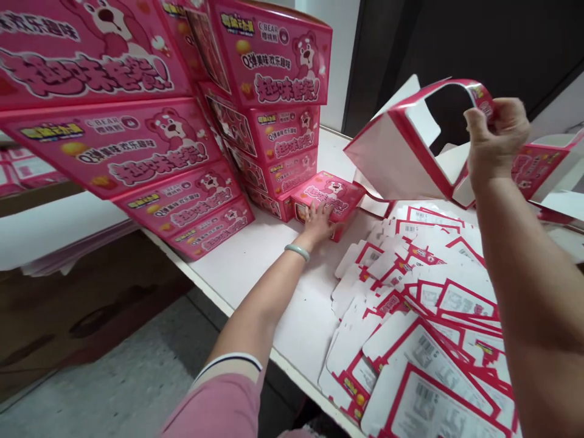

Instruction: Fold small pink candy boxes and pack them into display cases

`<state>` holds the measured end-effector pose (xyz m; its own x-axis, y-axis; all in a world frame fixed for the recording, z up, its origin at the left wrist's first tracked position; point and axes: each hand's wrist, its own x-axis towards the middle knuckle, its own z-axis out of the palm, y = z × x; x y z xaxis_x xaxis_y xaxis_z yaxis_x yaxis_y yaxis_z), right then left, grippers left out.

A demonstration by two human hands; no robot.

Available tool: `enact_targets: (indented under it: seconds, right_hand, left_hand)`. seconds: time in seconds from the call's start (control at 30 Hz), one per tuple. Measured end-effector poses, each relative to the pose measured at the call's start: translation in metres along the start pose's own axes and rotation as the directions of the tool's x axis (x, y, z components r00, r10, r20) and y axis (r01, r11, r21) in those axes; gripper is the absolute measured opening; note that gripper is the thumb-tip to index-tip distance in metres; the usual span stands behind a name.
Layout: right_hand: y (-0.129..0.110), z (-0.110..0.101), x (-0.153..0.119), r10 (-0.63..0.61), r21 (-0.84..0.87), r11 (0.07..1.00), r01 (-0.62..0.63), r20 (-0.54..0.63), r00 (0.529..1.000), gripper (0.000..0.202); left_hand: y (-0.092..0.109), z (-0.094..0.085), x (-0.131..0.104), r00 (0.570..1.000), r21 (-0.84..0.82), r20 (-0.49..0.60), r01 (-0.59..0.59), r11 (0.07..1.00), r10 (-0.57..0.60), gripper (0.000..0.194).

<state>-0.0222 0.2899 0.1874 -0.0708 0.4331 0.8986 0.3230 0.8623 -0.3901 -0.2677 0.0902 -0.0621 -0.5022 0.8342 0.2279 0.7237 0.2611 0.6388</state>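
My left hand (318, 222) lies with spread fingers against the near side of a closed pink gift box (331, 191), which rests on the table beside a stack of the same boxes (289, 131). A pale bangle circles that wrist. Raised at the right, my right hand (499, 137) has its fingers closed round the red edge of a partly folded carton (396, 152). This carton is tilted, its white inside and loose flaps showing. Below it, flat unfolded cartons (424, 292) with red borders lie spread in an overlapping pile.
Taller stacked pink boxes (159, 146) stand at the left along the edge of the white table (255, 261). Another opened carton (538, 164) is at the far right. White sheets (68, 228) lie on a lower surface to the left. A dark panel (456, 42) rises behind.
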Motion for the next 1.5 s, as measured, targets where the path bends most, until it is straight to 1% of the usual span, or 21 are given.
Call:
enact_targets:
  seconds: [0.1, 0.2, 0.27, 0.3, 0.37, 0.47, 0.53, 0.6, 0.7, 0.8, 0.87, 0.93, 0.97, 1.0, 1.03, 1.07, 1.13, 1.2, 1.27, 1.37, 1.5]
  right_hand:
    - [-0.055, -0.012, -0.043, -0.173, 0.131, 0.977, 0.168, 0.03, 0.984, 0.024]
    - [-0.122, -0.013, -0.11, -0.33, 0.225, 0.932, 0.284, 0.208, 0.921, 0.026]
    - [-0.165, -0.01, -0.159, -0.405, 0.296, 0.906, 0.303, 0.392, 0.826, 0.023]
    - [-0.185, -0.007, -0.184, -0.451, 0.337, 0.886, 0.319, 0.464, 0.762, 0.024]
    - [-0.222, -0.003, -0.233, -0.525, 0.395, 0.85, 0.348, 0.579, 0.624, 0.029]
    - [-0.262, -0.004, -0.3, -0.52, 0.394, 0.847, 0.358, 0.757, 0.395, 0.03]
    - [-0.278, -0.011, -0.34, -0.411, 0.319, 0.895, 0.312, 0.863, 0.296, 0.034]
    - [-0.283, -0.027, -0.371, -0.311, 0.251, 0.936, 0.247, 0.917, 0.248, 0.046]
    - [-0.271, -0.072, -0.402, -0.318, 0.293, 0.947, 0.131, 0.909, 0.268, 0.054]
    - [-0.235, -0.144, -0.418, -0.344, 0.366, 0.931, 0.004, 0.87, 0.352, 0.048]
    - [-0.206, -0.204, -0.426, -0.174, 0.245, 0.964, -0.104, 0.877, 0.448, 0.044]
    - [-0.178, -0.266, -0.434, 0.177, -0.063, 0.974, -0.216, 0.809, 0.561, 0.043]
    - [-0.167, -0.293, -0.438, 0.356, -0.243, 0.933, -0.264, 0.719, 0.597, 0.046]
    - [-0.157, -0.318, -0.443, 0.5, -0.406, 0.863, -0.3, 0.609, 0.616, 0.051]
    - [-0.148, -0.338, -0.448, 0.603, -0.534, 0.78, -0.325, 0.507, 0.615, 0.057]
    - [-0.14, -0.353, -0.453, 0.675, -0.626, 0.702, -0.339, 0.434, 0.597, 0.063]
    - [-0.13, -0.368, -0.465, 0.761, -0.719, 0.6, -0.352, 0.375, 0.53, 0.071]
    - [-0.124, -0.369, -0.476, 0.797, -0.733, 0.567, -0.376, 0.373, 0.474, 0.073]
    - [-0.121, -0.364, -0.483, 0.804, -0.709, 0.563, -0.425, 0.352, 0.479, 0.074]
    - [-0.118, -0.359, -0.486, 0.81, -0.673, 0.548, -0.497, 0.279, 0.516, 0.076]
    - [-0.113, -0.361, -0.477, 0.817, -0.582, 0.551, -0.599, 0.23, 0.528, 0.069]
  left_hand:
    - [0.004, -0.034, -0.016, 1.0, -0.175, -0.014, -0.003, 0.985, 0.001, 0.066]
    - [-0.002, -0.082, -0.064, 0.998, -0.385, -0.065, -0.009, 0.923, -0.018, 0.082]
    - [-0.013, -0.111, -0.108, 0.999, -0.699, -0.027, 0.001, 0.715, -0.027, 0.09]
    - [-0.022, -0.123, -0.131, 0.999, -0.767, 0.02, 0.046, 0.641, -0.048, 0.09]
    - [-0.046, -0.14, -0.174, 0.986, -0.786, 0.062, 0.144, 0.601, -0.155, 0.089]
    - [-0.086, -0.146, -0.218, 0.932, -0.635, 0.047, 0.305, 0.71, -0.358, 0.084]
    - [-0.105, -0.137, -0.232, 0.916, -0.551, 0.036, 0.352, 0.757, -0.4, 0.075]
    - [-0.113, -0.123, -0.236, 0.92, -0.504, 0.037, 0.355, 0.788, -0.391, 0.066]
    - [-0.11, -0.104, -0.24, 0.928, -0.44, -0.013, 0.329, 0.836, -0.372, 0.049]
    - [-0.094, -0.096, -0.254, 0.9, -0.39, -0.217, 0.274, 0.879, -0.377, 0.044]
    - [-0.073, -0.089, -0.269, 0.863, -0.347, -0.41, 0.15, 0.926, -0.294, 0.046]
    - [-0.039, -0.072, -0.285, 0.858, -0.232, -0.513, -0.164, 0.959, 0.023, 0.046]
    - [-0.017, -0.059, -0.292, 0.839, -0.163, -0.474, -0.382, 0.91, 0.268, 0.044]
    - [0.007, -0.042, -0.297, 0.793, -0.157, -0.34, -0.577, 0.801, 0.505, 0.044]
    - [0.032, -0.023, -0.302, 0.731, -0.213, -0.147, -0.682, 0.7, 0.667, 0.043]
    - [0.057, -0.002, -0.306, 0.663, -0.258, 0.039, -0.716, 0.648, 0.748, 0.045]
    - [0.098, 0.041, -0.308, 0.595, -0.284, 0.281, -0.698, 0.657, 0.753, 0.056]
    - [0.124, 0.076, -0.306, 0.567, -0.245, 0.441, -0.67, 0.701, 0.696, 0.076]
    - [0.136, 0.099, -0.301, 0.553, -0.204, 0.544, -0.643, 0.739, 0.631, 0.091]
    - [0.14, 0.109, -0.296, 0.539, -0.192, 0.601, -0.619, 0.762, 0.59, 0.098]
    - [0.153, 0.097, -0.296, 0.537, -0.185, 0.623, -0.606, 0.774, 0.569, 0.098]
